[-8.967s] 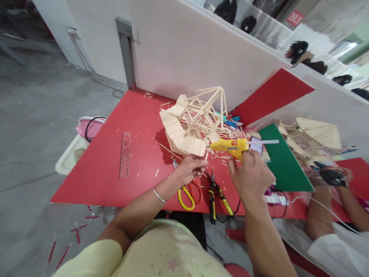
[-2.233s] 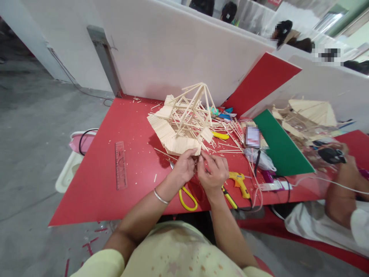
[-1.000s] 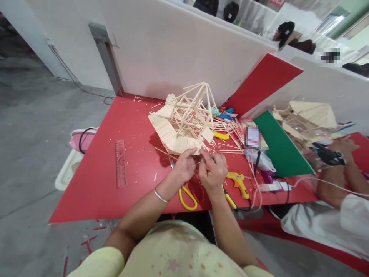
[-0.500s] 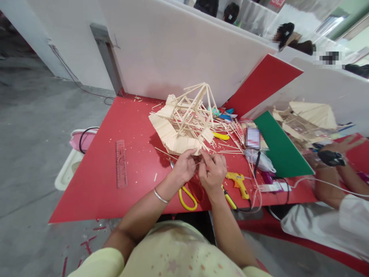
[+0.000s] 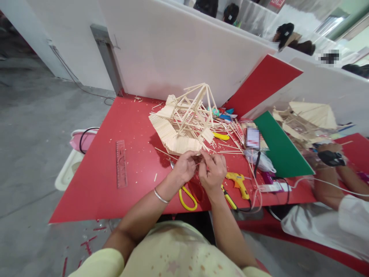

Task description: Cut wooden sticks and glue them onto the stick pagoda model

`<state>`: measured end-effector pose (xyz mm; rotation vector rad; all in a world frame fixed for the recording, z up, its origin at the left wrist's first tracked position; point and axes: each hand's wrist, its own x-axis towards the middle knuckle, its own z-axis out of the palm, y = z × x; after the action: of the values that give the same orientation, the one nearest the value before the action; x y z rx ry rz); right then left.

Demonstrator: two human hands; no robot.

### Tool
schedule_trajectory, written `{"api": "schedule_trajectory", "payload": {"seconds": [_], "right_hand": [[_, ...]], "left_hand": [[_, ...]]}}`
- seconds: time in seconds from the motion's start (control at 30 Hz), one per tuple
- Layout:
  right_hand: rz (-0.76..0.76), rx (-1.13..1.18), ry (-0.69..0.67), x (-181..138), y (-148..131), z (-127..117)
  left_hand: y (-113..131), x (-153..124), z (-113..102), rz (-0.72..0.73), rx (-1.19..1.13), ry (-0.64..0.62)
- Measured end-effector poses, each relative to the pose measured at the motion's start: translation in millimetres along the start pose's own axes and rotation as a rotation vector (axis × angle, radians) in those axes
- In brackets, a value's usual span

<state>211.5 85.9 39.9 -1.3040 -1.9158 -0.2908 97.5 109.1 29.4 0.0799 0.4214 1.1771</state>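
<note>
A model built of thin wooden sticks stands on the red table, with a slatted skirt and an open pointed frame above. At its near edge my left hand and my right hand meet, fingertips close together. Both hands are closed in a pinch; what sits between the fingers is too small to make out. Scissors with yellow handles lie just below my left hand. To the right of my right hand are a yellow glue gun and a yellow-and-black cutter.
A clear ruler lies at left. Loose sticks, a phone-like box and a plastic bag lie right of the model. A green board separates another person's hands and stick model. A white partition rises behind.
My hands stay almost in place at the model's near edge, with only slight finger movement. The other person's hand at right has drawn in, and a stick now shows by it.
</note>
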Motion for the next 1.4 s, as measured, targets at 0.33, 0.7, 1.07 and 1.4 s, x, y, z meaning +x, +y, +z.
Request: {"api": "schedule_trajectory", "payload": {"seconds": [0.33,0.7,1.07,1.4], "right_hand": [[0.017,-0.032,-0.031,0,-1,1],[0.031,-0.03,-0.052,3,-2,0],[0.024,-0.053,-0.047,3,-2,0],[0.03,0.014,0.023,-7,5,-2]], "left_hand": [[-3,4,-5,-0.032,0.034,0.029],[-2,3,-4,-0.028,0.039,0.029],[-1,1,-2,-0.024,0.031,0.044],[-1,-1,-5,-0.054,0.002,-0.03]]}}
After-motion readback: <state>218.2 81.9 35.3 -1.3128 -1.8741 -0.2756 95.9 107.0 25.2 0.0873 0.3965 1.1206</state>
